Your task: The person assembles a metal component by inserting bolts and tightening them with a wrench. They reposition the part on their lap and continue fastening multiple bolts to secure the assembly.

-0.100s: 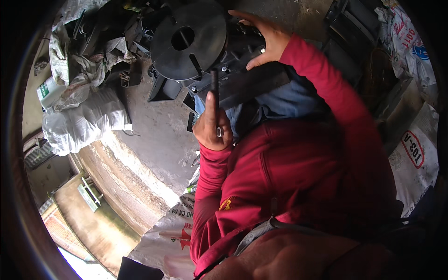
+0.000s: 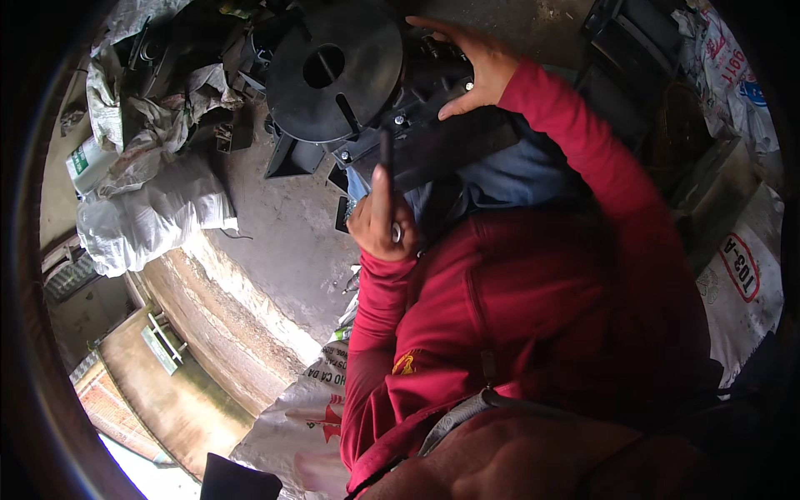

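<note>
Across my lap lies a black metal assembly (image 2: 458,150) with bright bolt heads along its upper edge. A large black disc (image 2: 367,98) with a round centre hole and slots sits at its far left. Closed round a dark rod-like tool (image 2: 386,150), my left hand (image 2: 385,223) has its index finger stretched along the shaft; a ring shows on one finger. The tool's tip stands before the assembly's left end, and contact there cannot be made out. My right hand (image 2: 485,68) spans the assembly's far right part, thumb and fingers spread wide, the thumb by a bolt.
White wrapped bundles (image 2: 154,212) and crumpled sacks (image 2: 162,125) lie on the left. Dark metal parts (image 2: 296,157) rest on the concrete floor (image 2: 283,225) beyond. Black boxes (image 2: 633,42) and a printed white sack (image 2: 742,283) stand on the right.
My left hand and the rod-like tool have shifted very slightly to the right. The disc has moved a touch left in the picture; my right hand keeps its place.
</note>
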### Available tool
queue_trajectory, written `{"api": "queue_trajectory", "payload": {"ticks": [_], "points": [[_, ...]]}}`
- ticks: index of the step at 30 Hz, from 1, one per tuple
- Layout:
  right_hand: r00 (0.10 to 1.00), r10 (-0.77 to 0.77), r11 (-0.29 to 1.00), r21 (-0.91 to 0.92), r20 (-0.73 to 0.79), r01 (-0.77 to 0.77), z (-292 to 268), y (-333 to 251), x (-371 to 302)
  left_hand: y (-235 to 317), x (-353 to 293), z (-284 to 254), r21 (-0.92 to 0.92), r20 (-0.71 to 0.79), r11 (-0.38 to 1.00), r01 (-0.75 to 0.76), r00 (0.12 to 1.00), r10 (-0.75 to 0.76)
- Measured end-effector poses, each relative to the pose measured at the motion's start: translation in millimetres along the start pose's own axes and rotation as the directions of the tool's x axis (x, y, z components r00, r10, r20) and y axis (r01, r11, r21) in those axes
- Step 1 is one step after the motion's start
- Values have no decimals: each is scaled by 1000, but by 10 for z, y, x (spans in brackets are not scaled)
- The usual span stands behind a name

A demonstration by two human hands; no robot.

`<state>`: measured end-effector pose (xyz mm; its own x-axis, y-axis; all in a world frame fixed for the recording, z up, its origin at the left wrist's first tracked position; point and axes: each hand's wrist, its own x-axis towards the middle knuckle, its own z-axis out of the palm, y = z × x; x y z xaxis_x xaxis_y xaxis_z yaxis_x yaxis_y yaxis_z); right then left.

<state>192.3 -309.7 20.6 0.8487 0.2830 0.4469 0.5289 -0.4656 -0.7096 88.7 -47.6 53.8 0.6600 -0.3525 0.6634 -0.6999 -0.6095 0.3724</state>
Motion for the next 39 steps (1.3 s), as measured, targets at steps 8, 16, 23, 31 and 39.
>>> {"api": "queue_trajectory", "payload": {"ticks": [8,16,23,31,39], "points": [[1000,-19,1000,20,-25,19,-62,41,-16,1,72,-44,-69,233,967,244,947,-222],[999,-39,999,-7,-29,38,-51,70,26,-83,79,-8,48,259,960,277,925,-280],[1000,-24,999,23,-17,24,-40,73,-17,45,118,-182,9,91,993,114,989,-115],[996,-68,997,34,-63,70,8,129,-2,-183,-1,30,112,142,993,-26,990,10],[984,-168,986,1,-65,169,-128,68,22,-67,64,-75,85,72,996,6,997,-12]]}}
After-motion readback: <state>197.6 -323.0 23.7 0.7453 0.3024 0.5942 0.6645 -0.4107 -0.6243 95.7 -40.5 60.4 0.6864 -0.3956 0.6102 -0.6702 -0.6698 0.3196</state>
